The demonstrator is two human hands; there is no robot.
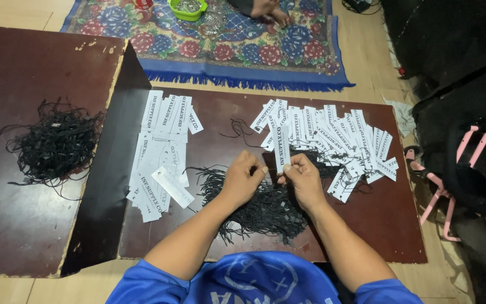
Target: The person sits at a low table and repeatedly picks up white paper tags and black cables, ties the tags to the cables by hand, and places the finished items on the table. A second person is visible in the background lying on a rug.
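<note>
White rectangular paper tag [280, 147], long narrow strip w/ black print, stands upright-ish over mid table, lower end pinched by right hand [305, 180], thumb + fingers pressed together on it. Left hand [242, 179] just beside, fingertips pinched together near the tag's bottom edge; looks like on a thin black string, too small to tell for sure. Both hands hover over tangled heap of black string loops [260, 205], which lies on dark brown wooden low table [209, 236] right in front of person.

Right of hands: fanned pile of same white tags [344, 141], overlapping, some w/ black strings on them. Left of hands: second stack of white tags [161, 152], laid in rough column, reaching table's left edge. Further left, separate dark brown board [18, 225], w/ another black string bundle [57, 143] on it, well apart from hands.

Bottom: person's blue shirt [254, 281], short sleeves, forearms bare. Top: floral blue-fringed rug [254, 56] on light floor; green plastic bowl [187, 8] on rug, another person's bare foot [268, 10] near it. Far right: pink metal frame [457, 169] against black stuff.
</note>
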